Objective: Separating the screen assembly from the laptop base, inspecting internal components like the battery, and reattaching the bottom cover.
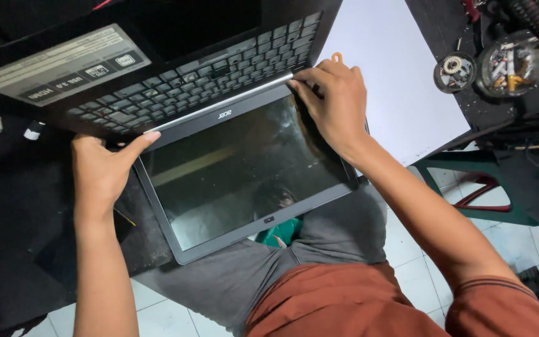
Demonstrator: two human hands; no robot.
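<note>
The laptop [219, 125] lies opened flat, its keyboard half on the dark table [7, 206] and its screen [238, 168] hanging off the table edge over the person's lap. The left hand [104, 168] is at the screen's left corner by the hinge, thumb stretched along the hinge line, the other fingers curled out of sight, so I cannot tell how tight that hold is. The right hand [335, 103] sits at the screen's right corner by the hinge, fingertips pressed together into the seam of the bezel.

The screen looks thin, stiff and brittle; its glossy face would smear and crack under pressure, and the bezel is probably light plastic that flexes and snaps. The safer hold seems to be the frame edges near the hinge, not the glass. With the screen unsupported, the hinge carries the load.

Right of the laptop lies a white sheet [394, 75], with a small orange pick [337, 57] just beyond the right hand's fingers. Further right stand a round container [513, 62] of small parts and a gear piece [453, 70]. Below the sheet, a green stool [481, 187] stands on the tiled floor, well apart from the laptop.
</note>
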